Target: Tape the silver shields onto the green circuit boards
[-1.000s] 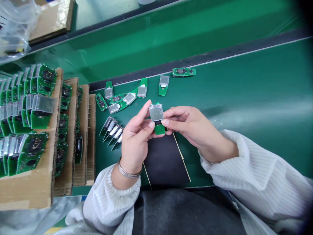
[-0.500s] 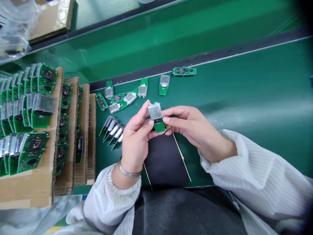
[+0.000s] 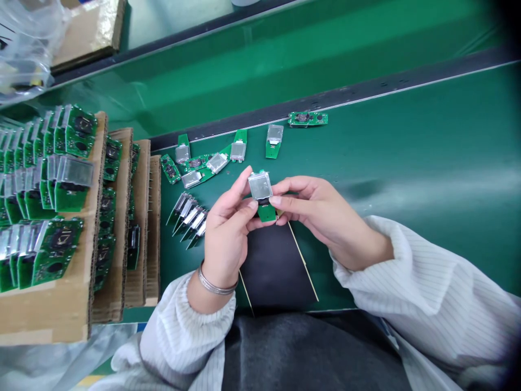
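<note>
Between my two hands is a small green circuit board [image 3: 266, 213] with a square grey display [image 3: 260, 185] at its upper end, display side up. My left hand [image 3: 230, 222] is closed on the board's left side, its thumb on the front by the display's lower corner and its fingers partly behind. The fingers of my right hand [image 3: 309, 203] pinch the right edge just below the display. A small tan bit shows by the right fingertips; I cannot make out what it is. Below the board lies a black sheet [image 3: 279, 269] with pale yellow edges.
Cardboard holders [image 3: 97, 260] with rows of upright circuit boards [image 3: 73, 184] stand at the left. Several loose display boards [image 3: 217, 162] lie at the back, and a leaning row of boards [image 3: 189, 217] sits beside my left hand. A dark ledge [image 3: 228, 127] borders the green table [image 3: 427, 163].
Both hands keep the same grip on the circuit board. The display has tilted very slightly, and the whole view has shifted a little.
</note>
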{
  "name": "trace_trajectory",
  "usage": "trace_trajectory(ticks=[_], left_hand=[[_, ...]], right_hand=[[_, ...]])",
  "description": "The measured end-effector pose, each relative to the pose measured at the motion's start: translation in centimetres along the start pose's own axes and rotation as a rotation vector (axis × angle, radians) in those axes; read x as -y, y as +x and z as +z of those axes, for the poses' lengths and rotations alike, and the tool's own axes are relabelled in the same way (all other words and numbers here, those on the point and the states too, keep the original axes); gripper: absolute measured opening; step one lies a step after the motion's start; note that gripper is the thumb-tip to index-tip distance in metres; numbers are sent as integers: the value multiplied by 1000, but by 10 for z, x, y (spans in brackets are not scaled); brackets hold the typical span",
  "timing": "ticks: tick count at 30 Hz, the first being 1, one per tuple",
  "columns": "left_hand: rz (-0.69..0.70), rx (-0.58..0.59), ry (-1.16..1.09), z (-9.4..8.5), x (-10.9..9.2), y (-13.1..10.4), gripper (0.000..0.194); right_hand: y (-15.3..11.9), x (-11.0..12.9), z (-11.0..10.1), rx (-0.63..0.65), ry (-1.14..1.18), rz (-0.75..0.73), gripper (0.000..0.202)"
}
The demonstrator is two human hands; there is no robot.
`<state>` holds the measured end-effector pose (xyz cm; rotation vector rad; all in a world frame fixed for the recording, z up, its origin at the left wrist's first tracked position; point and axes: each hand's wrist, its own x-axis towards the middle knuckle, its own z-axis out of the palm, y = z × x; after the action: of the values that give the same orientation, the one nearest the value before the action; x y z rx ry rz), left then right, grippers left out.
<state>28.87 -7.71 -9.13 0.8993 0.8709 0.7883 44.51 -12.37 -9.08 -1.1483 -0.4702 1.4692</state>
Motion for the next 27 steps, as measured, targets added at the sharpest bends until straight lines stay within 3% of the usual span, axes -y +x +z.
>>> trace_trajectory(ticks=[20, 27], left_hand=[[94, 27, 27, 2, 7, 0, 49], [5, -4, 38, -1, 2, 2, 51]], right_hand=[[0, -7, 6, -38, -124, -72, 34], [0, -6, 3, -18, -81, -52, 29]])
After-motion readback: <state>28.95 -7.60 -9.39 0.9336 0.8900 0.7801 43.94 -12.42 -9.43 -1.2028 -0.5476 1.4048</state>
